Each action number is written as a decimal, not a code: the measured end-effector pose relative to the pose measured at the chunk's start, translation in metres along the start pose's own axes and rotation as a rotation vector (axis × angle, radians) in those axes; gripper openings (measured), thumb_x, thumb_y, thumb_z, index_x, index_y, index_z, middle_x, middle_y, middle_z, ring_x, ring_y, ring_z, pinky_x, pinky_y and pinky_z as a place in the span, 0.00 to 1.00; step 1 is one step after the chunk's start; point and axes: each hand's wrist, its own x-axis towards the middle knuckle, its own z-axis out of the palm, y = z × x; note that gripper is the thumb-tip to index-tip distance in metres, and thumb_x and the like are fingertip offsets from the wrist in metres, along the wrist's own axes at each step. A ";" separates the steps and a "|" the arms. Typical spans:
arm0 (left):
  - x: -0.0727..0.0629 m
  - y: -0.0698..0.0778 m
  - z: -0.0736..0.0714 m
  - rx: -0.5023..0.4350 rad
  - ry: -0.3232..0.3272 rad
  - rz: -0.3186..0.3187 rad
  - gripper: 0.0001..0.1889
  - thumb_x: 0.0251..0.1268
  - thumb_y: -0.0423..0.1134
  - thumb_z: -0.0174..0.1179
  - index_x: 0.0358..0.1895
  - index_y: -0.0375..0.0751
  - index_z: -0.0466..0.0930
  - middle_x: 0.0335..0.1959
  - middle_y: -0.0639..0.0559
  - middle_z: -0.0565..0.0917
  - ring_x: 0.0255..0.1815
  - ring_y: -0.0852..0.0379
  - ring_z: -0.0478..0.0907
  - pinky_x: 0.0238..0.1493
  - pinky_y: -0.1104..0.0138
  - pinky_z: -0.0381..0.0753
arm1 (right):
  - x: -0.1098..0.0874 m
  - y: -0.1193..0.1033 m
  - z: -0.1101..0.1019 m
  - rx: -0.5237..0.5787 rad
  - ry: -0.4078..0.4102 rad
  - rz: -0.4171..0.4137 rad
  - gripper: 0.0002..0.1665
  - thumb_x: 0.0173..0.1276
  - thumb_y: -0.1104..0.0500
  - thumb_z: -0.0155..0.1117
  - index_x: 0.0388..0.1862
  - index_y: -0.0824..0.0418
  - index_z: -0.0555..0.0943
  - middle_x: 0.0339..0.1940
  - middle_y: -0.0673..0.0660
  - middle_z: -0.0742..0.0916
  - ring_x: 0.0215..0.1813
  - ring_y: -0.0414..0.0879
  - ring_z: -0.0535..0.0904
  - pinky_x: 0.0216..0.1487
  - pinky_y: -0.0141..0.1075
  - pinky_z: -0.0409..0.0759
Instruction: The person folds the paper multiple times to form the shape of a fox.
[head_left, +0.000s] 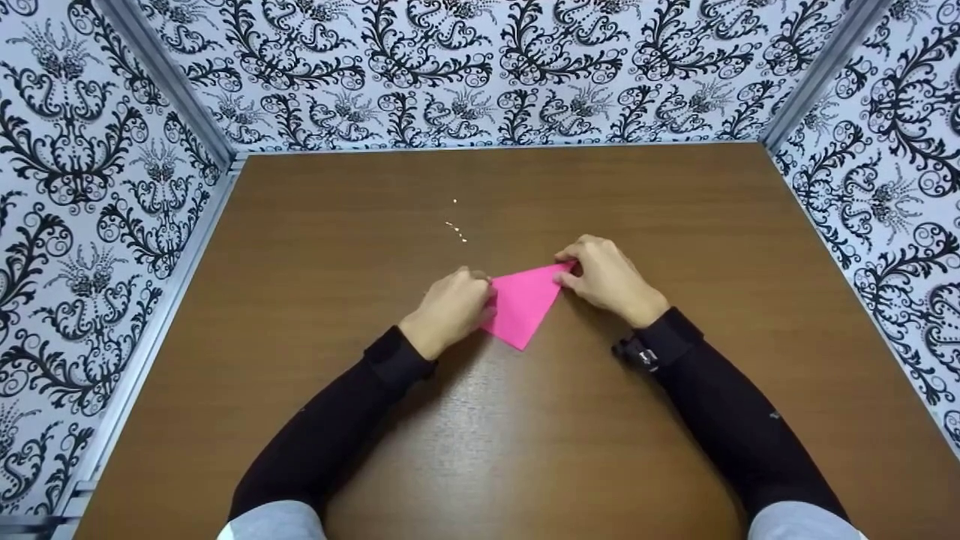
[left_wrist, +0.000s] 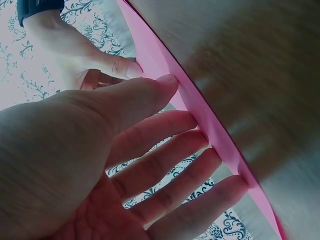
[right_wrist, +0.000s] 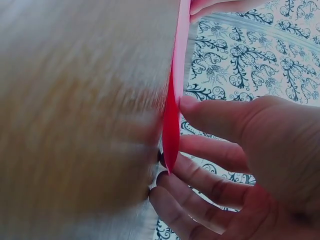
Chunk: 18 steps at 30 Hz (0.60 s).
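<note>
A folded sheet of bright pink paper [head_left: 523, 304] lies near the middle of the brown table, one corner pointing towards the person. My left hand [head_left: 454, 306] holds its left side; in the left wrist view the thumb [left_wrist: 165, 86] presses on the paper [left_wrist: 207, 117] while the fingertips sit along its edge. At the upper right corner my right hand [head_left: 609, 277] pinches the paper between thumb and fingers. There, the right wrist view shows the paper's layers [right_wrist: 171, 127] slightly parted near the right thumb [right_wrist: 192, 106]. The hands cover both side corners.
Several small white specks [head_left: 456, 229] lie on the wooden table [head_left: 337, 217] beyond the left hand. Black-and-white patterned walls [head_left: 435, 75] with metal framing enclose the back and both sides. Dark sleeves cover both forearms, and a small device [head_left: 637, 354] sits at the right wrist.
</note>
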 end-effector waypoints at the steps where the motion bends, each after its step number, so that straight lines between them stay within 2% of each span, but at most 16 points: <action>1: 0.000 0.000 0.000 -0.001 0.001 0.000 0.08 0.78 0.34 0.77 0.36 0.35 0.93 0.44 0.36 0.94 0.47 0.34 0.91 0.49 0.42 0.96 | 0.000 0.000 0.000 -0.002 0.001 0.001 0.20 0.78 0.58 0.83 0.62 0.68 0.94 0.55 0.67 0.94 0.58 0.63 0.91 0.63 0.58 0.91; 10: 0.000 0.001 0.000 0.015 -0.004 -0.009 0.07 0.78 0.36 0.77 0.40 0.35 0.94 0.45 0.36 0.93 0.49 0.34 0.91 0.48 0.42 0.97 | -0.002 -0.003 -0.001 -0.012 0.033 0.022 0.12 0.81 0.59 0.80 0.57 0.64 0.96 0.50 0.65 0.92 0.54 0.61 0.90 0.56 0.56 0.92; 18: 0.000 -0.002 -0.002 -0.024 0.013 -0.005 0.03 0.75 0.32 0.77 0.39 0.38 0.95 0.44 0.40 0.94 0.47 0.38 0.91 0.44 0.43 0.96 | -0.002 -0.005 -0.003 -0.008 0.082 -0.014 0.06 0.82 0.62 0.78 0.50 0.63 0.96 0.45 0.64 0.92 0.48 0.60 0.90 0.50 0.56 0.92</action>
